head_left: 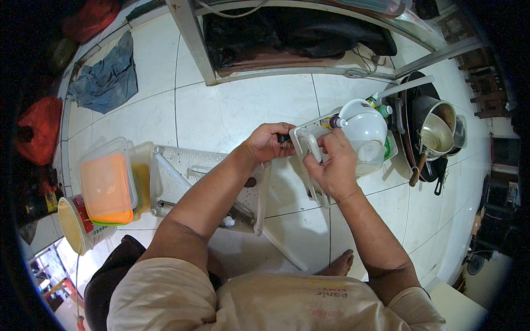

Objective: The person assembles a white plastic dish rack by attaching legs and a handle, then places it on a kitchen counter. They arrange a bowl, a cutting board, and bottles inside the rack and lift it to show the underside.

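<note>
Near the centre of the frame, a little above the middle, both hands meet on a white plastic part (309,144) with a handle-like loop — it looks like a piece of a stool or small rack, though its exact kind is hard to tell. The left hand (269,142) is closed round a small dark tool or fitting (285,140) pressed against the part's left edge; the right hand (335,165) grips the part from the right, fingers curled over its loop, holding it steady.

The step in hand reads as fastening or loosening something at that left edge; the likely next move calls for a firm counter-hold from the right hand while the left turns or pushes the small piece squarely, without slipping.

Just right of the hands a white bowl (365,128) sits in a tub among bottles; further right lie a dark pan and metal pots (436,132). At middle left, lidded containers (108,182) with an orange lid rest on a white plastic rack (187,165) on the tiled floor (232,110).
</note>
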